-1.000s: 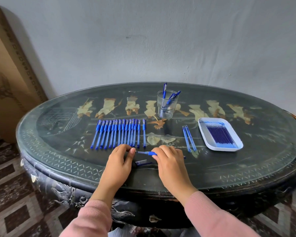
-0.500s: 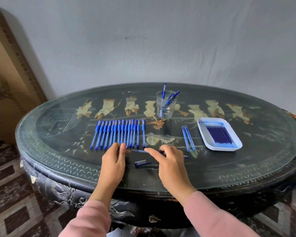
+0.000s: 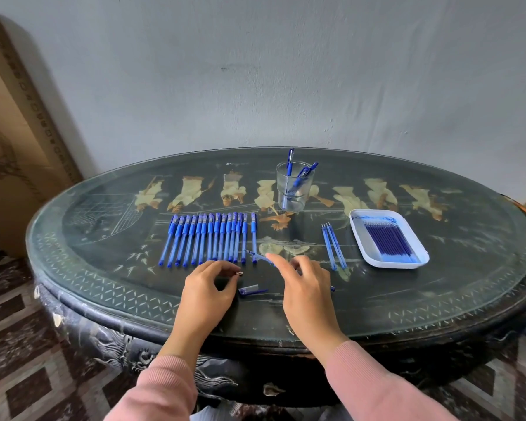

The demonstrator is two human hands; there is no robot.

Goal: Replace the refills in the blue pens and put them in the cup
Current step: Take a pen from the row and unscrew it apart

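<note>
Plainly capless blue pen point(image 3: 255, 255) in right fingers point(image 3: 275, 259), cap point(image 3: 251, 290) beside

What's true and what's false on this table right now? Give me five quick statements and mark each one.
The cup already holds pens. True.
The white tray is empty. False: blue refills lie in it.
Loose refills lie between the pen row and the tray. True.
The pen cap sits in the cup. False: it lies on the table between the left hand and right hand.
The left hand is flat and holds nothing. False: it pinches a small piece.
</note>
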